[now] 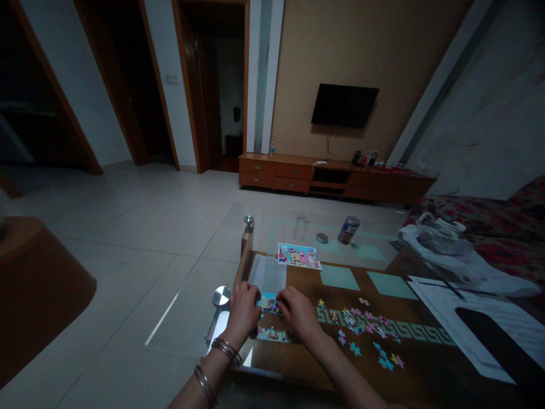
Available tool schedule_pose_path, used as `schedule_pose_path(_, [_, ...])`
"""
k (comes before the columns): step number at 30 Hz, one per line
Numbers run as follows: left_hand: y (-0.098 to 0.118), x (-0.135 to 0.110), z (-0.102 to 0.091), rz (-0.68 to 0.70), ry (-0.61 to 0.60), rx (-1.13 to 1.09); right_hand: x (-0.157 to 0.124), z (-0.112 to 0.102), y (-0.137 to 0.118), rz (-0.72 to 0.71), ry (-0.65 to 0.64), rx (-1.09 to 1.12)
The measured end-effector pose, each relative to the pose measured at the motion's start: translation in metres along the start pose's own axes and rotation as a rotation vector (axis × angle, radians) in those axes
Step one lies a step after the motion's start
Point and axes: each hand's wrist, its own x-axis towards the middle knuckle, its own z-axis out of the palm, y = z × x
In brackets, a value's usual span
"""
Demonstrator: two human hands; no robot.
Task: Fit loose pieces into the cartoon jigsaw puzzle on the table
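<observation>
Head view of your two hands at the near edge of a glass tabletop (pixel 187 307) laid over a brown patterned panel. Your left grip (pixel 243 315) and right grip (pixel 299 314) lie palm down with curved fingers, neither spread wide nor clenched into a fist. They sit just apart, on either side of a small assembled jigsaw patch (pixel 269 303), with the fingertips at its edges. Whether either grip pinches a piece cannot be told from this view. Just below the hands lies an assembled jigsaw strip (pixel 272 334). Loose jigsaw pieces (pixel 357 329) in pink, blue and yellow are scattered to the right of your right grip. Ahead of the hands lies a cartoon picture card (pixel 299 256). Beyond it stand a tin can (pixel 349 229), a round lid (pixel 322 238) and a clear drinking glass (pixel 301 227). Metal bangles (pixel 227 351) circle your left wrist. To the right lie white papers (pixel 468 324) and a plastic bag (pixel 438 244), beside a floral sofa (pixel 502 250). A wooden cabinet (pixel 293 176) stands below a wall-mounted television (pixel 344 105).
</observation>
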Motion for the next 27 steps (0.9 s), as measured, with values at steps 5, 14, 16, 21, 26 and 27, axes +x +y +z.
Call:
schedule_pose_path(5, [0.001, -0.001, 0.0, 0.009, -0.002, 0.001, 0.0, 0.002, -0.004, -0.005, -0.024, 0.007])
schedule_pose_path(14, [0.0, 0.0, 0.0, 0.003, -0.007, 0.0, 0.004, 0.011, -0.014, -0.042, -0.047, -0.025])
schedule_pose_path(16, [0.0, 0.0, 0.0, 0.004, -0.007, 0.001, 0.004, 0.01, -0.015, -0.043, -0.056, -0.047])
schedule_pose_path(21, [0.0, -0.001, -0.001, 0.017, -0.008, 0.003, 0.006, 0.002, -0.02, -0.064, -0.048, -0.134])
schedule_pose_path(26, [0.001, -0.003, -0.003, 0.023, -0.004, -0.003, 0.006, 0.0, -0.02, -0.082, -0.053, -0.13])
schedule_pose_path(27, [0.001, -0.003, -0.003, 0.022, -0.001, -0.005, 0.006, 0.002, -0.02, -0.076, -0.052, -0.128])
